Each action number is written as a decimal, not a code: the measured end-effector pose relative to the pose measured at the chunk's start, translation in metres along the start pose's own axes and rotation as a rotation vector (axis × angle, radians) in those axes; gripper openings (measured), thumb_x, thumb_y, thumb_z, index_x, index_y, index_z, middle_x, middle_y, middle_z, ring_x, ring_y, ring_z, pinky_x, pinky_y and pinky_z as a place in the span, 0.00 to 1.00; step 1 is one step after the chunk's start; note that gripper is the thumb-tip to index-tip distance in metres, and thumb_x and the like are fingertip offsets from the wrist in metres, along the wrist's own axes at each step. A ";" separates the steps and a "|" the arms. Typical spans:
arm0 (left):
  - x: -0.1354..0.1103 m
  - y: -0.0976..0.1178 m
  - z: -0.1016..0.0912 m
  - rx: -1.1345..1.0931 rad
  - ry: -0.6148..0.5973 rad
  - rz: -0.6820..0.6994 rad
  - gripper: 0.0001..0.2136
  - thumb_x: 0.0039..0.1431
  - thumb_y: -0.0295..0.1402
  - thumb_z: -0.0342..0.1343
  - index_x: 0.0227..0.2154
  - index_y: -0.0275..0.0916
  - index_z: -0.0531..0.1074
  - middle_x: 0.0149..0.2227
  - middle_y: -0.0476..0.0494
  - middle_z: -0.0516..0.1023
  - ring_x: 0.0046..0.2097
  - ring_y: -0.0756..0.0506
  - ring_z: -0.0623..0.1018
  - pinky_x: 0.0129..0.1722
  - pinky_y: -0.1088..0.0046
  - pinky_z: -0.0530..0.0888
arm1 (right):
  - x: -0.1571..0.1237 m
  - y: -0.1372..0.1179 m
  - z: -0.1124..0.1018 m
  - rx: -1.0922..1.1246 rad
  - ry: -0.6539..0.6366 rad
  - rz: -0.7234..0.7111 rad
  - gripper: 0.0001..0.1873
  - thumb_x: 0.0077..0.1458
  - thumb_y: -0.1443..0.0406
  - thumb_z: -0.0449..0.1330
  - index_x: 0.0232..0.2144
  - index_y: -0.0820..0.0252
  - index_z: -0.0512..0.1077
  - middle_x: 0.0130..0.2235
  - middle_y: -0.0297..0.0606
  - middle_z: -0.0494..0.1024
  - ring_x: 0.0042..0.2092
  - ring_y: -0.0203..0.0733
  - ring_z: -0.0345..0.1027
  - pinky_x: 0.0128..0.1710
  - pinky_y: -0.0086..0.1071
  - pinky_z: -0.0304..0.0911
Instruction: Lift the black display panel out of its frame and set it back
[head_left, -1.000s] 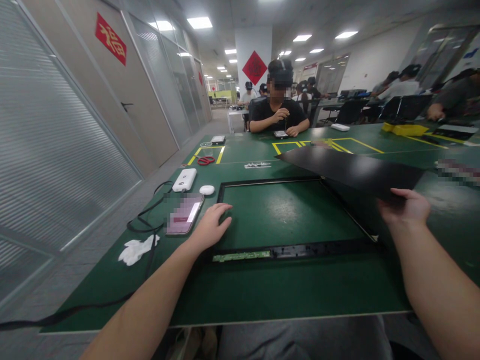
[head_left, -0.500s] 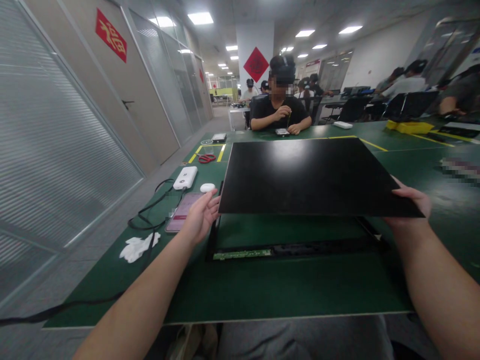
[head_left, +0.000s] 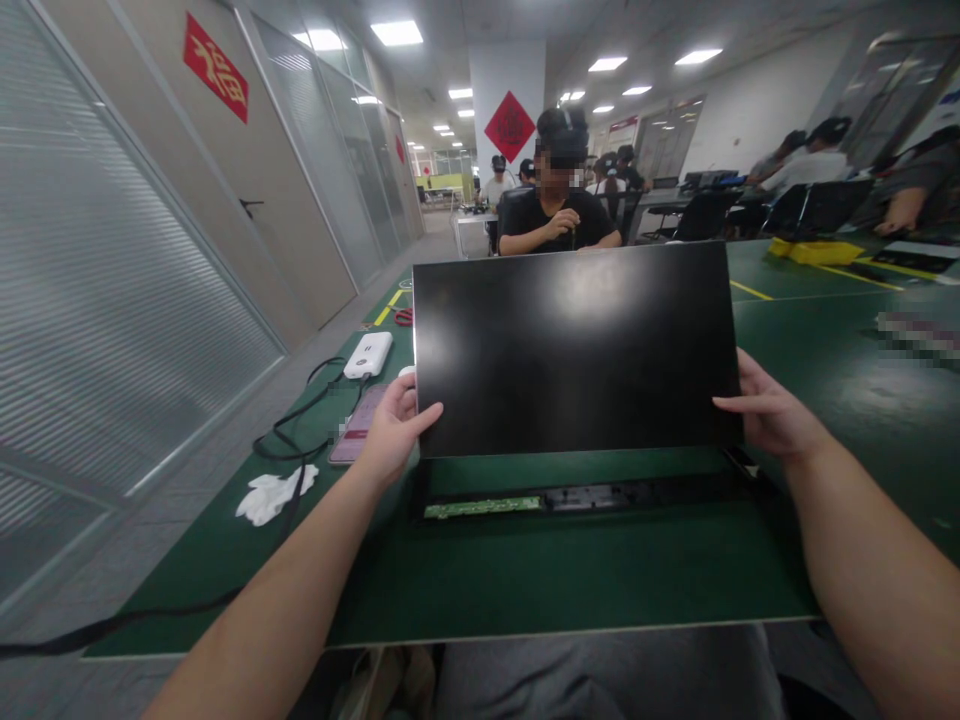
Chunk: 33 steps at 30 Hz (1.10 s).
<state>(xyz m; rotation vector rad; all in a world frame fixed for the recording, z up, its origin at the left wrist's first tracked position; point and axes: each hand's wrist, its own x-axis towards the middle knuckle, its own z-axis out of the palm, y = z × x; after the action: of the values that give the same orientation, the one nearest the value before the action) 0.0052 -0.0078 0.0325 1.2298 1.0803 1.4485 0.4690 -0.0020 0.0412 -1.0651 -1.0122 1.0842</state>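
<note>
"Over the green table [head_left: 585,590], you've got that black panel [head_left: 577,350] held up and tilted by its side edges. How's the grip look?"

"Decent, imo. Your left hand [head_left: 394,430] is closed on one edge, thumb on the glossy face, and your right hand [head_left: 772,410] pinches the other the same way. Can't tell how hard you're squeezing though, and the fingers behind are mostly hidden."

"So what would bite you?"

"Thumbs, maybe — lean on that face and you could smudge or even crack it. And if one side dips, the thing might twist and a lower corner could whack the black frame [head_left: 637,494] below, or the green circuit strip [head_left: 484,507] in its near bar."

"Watch your left elbow room too: the phone [head_left: 358,428] is right beside that hand, easy to knock."
</note>
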 end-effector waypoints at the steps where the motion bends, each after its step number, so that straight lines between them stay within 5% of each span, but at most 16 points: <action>1: 0.000 0.000 0.000 0.003 -0.006 0.007 0.29 0.43 0.34 0.71 0.48 0.41 0.67 0.44 0.44 0.82 0.50 0.39 0.80 0.56 0.56 0.73 | 0.002 0.002 -0.001 -0.007 -0.001 0.001 0.45 0.23 0.75 0.70 0.51 0.49 0.76 0.51 0.34 0.80 0.48 0.45 0.75 0.42 0.33 0.73; 11: -0.005 -0.002 0.006 -0.068 -0.103 -0.084 0.27 0.37 0.28 0.73 0.41 0.41 0.68 0.43 0.47 0.82 0.49 0.40 0.80 0.54 0.59 0.73 | 0.009 0.016 -0.007 -0.120 0.021 0.051 0.31 0.29 0.71 0.70 0.41 0.47 0.75 0.46 0.31 0.82 0.51 0.47 0.75 0.51 0.37 0.71; 17: -0.003 -0.008 0.004 -0.118 -0.086 -0.157 0.28 0.36 0.28 0.74 0.43 0.41 0.69 0.46 0.45 0.81 0.54 0.37 0.78 0.58 0.55 0.71 | 0.014 0.023 -0.015 -0.192 -0.032 0.183 0.30 0.31 0.68 0.70 0.42 0.48 0.73 0.42 0.34 0.83 0.43 0.48 0.78 0.41 0.38 0.73; 22: 0.000 -0.013 -0.004 -0.038 -0.167 -0.218 0.28 0.38 0.30 0.75 0.43 0.39 0.69 0.50 0.41 0.79 0.59 0.35 0.75 0.62 0.51 0.67 | 0.017 0.027 -0.020 -0.245 -0.056 0.236 0.28 0.30 0.70 0.69 0.39 0.52 0.72 0.40 0.36 0.84 0.39 0.49 0.79 0.41 0.40 0.74; 33: -0.002 -0.011 -0.004 -0.022 -0.224 -0.224 0.35 0.42 0.27 0.72 0.54 0.42 0.65 0.58 0.38 0.75 0.64 0.33 0.70 0.65 0.49 0.65 | 0.011 0.022 -0.001 -0.224 0.098 0.312 0.23 0.38 0.69 0.71 0.39 0.51 0.73 0.38 0.37 0.84 0.33 0.45 0.78 0.30 0.34 0.75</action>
<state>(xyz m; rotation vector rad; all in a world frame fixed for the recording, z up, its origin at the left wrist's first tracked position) 0.0021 -0.0075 0.0210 1.1836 1.0104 1.1217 0.4681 0.0113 0.0201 -1.4810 -0.9222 1.1728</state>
